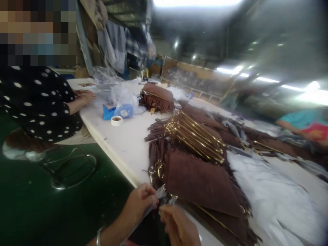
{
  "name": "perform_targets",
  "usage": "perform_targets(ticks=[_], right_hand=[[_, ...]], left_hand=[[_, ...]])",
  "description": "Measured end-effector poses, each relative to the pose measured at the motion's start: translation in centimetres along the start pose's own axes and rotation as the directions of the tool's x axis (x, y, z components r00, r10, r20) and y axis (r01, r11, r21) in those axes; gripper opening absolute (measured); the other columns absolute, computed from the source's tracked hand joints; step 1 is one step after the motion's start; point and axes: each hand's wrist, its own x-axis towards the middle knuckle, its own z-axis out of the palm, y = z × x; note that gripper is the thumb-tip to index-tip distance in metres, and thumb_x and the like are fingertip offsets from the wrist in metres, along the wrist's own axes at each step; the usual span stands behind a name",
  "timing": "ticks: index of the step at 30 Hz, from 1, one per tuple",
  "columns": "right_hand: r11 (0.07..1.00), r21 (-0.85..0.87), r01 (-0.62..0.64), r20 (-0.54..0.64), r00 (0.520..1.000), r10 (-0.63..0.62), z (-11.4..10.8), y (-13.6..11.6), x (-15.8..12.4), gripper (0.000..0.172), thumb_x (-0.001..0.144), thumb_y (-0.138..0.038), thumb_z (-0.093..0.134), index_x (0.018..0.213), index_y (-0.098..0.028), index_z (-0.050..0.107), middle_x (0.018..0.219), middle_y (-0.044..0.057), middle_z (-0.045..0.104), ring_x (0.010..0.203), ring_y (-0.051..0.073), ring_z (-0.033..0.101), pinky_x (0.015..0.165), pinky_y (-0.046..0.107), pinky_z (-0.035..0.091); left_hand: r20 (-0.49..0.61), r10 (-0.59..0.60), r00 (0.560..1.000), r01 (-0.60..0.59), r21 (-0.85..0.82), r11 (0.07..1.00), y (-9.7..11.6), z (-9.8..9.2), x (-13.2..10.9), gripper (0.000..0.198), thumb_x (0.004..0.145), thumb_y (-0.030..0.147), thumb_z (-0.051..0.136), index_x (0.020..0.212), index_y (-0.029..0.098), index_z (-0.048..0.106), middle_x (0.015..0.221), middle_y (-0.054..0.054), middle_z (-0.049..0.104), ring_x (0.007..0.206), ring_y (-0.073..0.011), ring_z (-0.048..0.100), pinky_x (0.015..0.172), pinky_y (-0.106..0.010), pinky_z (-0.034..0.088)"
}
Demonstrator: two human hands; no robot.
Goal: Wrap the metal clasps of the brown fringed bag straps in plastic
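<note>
My left hand (140, 204) is closed in a pinch on a strip of clear plastic film (161, 192), at the table's near edge. Close beside it, my right hand (179, 223) has its fingers bent together; whatever lies between them is too small to make out. Both hands are at the corner of a stack of brown fringed bags (202, 181), where gold metal fittings (173, 196) show. Dark brown straps with gold clasps (159, 165) lie just beyond my left hand. Behind the stack rests a bundle of gold-coloured metal bars (200, 136).
A person in a polka-dot top (38, 99) sits along the left side of the white table (112, 138). A tape roll (117, 120) and blue plastic packaging (124, 111) lie there. White sheeting (271, 191) spreads at right. Another person's turquoise sleeve (292, 121) appears far right.
</note>
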Motion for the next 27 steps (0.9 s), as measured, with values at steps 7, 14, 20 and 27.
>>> perform_targets(ticks=[7,14,20,27], right_hand=[[0.985,-0.152,0.079,0.080,0.995,-0.067,0.9,0.2,2.7,0.030,0.098,-0.026,0.039,0.103,-0.027,0.069,0.078,0.000,0.067,0.066,0.013,0.062,0.056,0.018,0.044],[0.969,-0.223,0.107,0.172,0.983,-0.069,1.6,0.4,3.2,0.033,0.093,-0.014,0.039,0.102,-0.025,0.069,0.089,0.002,0.071,0.081,0.014,0.068,0.070,0.018,0.048],[0.869,-0.490,0.071,0.164,0.986,0.012,1.7,-0.7,3.4,0.033,0.088,-0.009,0.043,0.101,-0.028,0.067,0.084,-0.001,0.072,0.071,0.015,0.071,0.059,0.019,0.045],[0.686,-0.728,0.012,0.187,0.966,0.181,1.8,-2.7,4.5,0.050,0.082,-0.002,0.050,0.128,-0.022,0.051,0.081,0.002,0.076,0.066,0.021,0.073,0.051,0.024,0.038]], left_hand=[[0.058,0.075,0.996,-0.071,-0.071,0.995,-0.7,-0.6,-0.2,0.020,0.078,0.031,0.075,0.081,0.015,0.062,0.073,-0.003,0.068,0.065,-0.0155,0.062,0.062,-0.024,0.046],[0.098,-0.008,0.995,0.026,-0.180,0.983,-0.4,-0.7,-0.2,0.030,0.069,0.037,0.082,0.075,0.014,0.063,0.068,-0.004,0.069,0.061,-0.0160,0.061,0.060,-0.024,0.045],[0.139,-0.009,0.990,0.036,-0.190,0.981,-0.1,-1.0,-0.3,0.016,0.068,0.018,0.072,0.081,0.013,0.064,0.073,-0.004,0.071,0.066,-0.0170,0.063,0.063,-0.025,0.046],[0.119,-0.035,0.992,0.045,-0.088,0.995,-0.4,-1.2,-0.3,0.014,0.065,0.013,0.064,0.079,0.013,0.063,0.075,-0.004,0.072,0.067,-0.0174,0.064,0.063,-0.025,0.045]])
